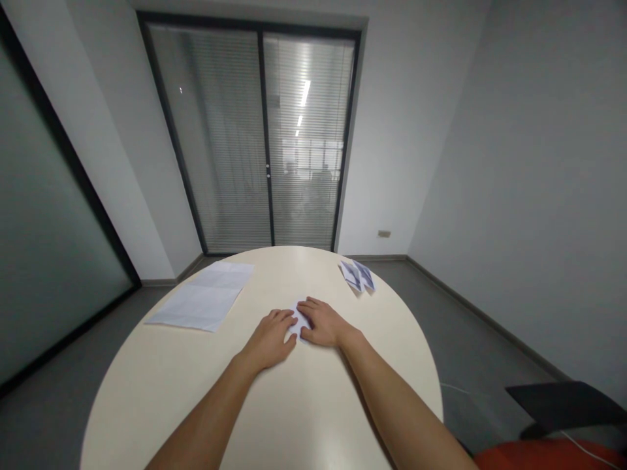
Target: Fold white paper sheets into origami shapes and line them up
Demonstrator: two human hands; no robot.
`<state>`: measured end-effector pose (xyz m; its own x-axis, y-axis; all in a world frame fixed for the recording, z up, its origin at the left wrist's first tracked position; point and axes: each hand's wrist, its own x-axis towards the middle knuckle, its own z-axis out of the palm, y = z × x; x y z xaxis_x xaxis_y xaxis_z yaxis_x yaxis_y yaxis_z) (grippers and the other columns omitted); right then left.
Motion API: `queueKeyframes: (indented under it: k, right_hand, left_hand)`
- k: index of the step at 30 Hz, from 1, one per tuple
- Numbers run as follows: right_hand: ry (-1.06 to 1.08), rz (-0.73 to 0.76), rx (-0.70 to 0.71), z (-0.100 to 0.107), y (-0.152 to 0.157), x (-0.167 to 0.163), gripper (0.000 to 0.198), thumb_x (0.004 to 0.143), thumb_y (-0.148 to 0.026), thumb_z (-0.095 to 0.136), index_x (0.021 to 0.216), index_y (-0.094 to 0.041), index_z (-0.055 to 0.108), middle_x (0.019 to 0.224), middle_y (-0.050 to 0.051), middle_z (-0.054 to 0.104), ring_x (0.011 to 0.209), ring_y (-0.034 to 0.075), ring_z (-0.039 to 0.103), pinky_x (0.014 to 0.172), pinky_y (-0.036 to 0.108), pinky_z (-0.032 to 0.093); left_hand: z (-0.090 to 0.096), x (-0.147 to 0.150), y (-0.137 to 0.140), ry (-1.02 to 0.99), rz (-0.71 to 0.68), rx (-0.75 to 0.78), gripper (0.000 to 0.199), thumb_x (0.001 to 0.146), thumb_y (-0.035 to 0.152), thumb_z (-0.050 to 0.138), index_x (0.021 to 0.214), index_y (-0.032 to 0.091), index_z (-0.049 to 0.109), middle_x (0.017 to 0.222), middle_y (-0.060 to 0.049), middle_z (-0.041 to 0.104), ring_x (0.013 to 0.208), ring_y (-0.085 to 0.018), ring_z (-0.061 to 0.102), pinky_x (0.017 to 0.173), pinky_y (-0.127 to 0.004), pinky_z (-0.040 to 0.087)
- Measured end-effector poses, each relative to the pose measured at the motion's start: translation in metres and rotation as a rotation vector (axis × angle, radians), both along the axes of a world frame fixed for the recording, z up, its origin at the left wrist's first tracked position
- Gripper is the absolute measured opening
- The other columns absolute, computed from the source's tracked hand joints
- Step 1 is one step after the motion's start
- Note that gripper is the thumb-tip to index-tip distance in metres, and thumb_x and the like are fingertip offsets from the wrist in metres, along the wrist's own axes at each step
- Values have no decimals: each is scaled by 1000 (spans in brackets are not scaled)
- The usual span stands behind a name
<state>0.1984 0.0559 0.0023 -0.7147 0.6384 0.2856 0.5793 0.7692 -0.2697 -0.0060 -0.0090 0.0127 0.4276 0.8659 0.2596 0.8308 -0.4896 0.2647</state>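
A small piece of white paper point(300, 320) lies on the round cream table, mostly covered by my two hands. My left hand point(274, 336) rests over its left side, fingers slightly bent and thumb spread toward me. From the other side, my right hand point(321, 322) lies on the paper's right part, with its fingers stretched out and its thumb apart. Both hands press down from above. The fingertips hide the paper's edges, so I cannot tell whether it is folded.
A large white sheet point(206, 297) with crease lines lies at the table's left. Folded papers with dark printed patches point(357, 277) sit near the right rim of the table point(304, 405). A black and red chair point(563, 405) stands at the lower right, beyond the table edge.
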Motion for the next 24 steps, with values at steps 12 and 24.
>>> queueKeyframes:
  k: [12, 24]
  right_hand:
    - [-92, -118, -174, 5, -2, 2, 78, 88, -49, 57, 157, -19, 37, 163, 11, 33, 151, 39, 22, 121, 59, 17]
    - [-60, -55, -164, 5, -2, 10, 93, 82, -71, 61, 153, -14, 43, 158, 16, 40, 150, 43, 23, 121, 56, 22]
  left_hand:
    - [1, -1, 1, 48, 30, 5, 42, 95, 33, 50, 131, 17, 66, 142, -11, 60, 130, -27, 52, 113, -43, 40]
    - [6, 0, -1, 115, 121, 27, 39, 99, 28, 43, 130, 23, 67, 142, -9, 61, 129, -26, 55, 110, -45, 41]
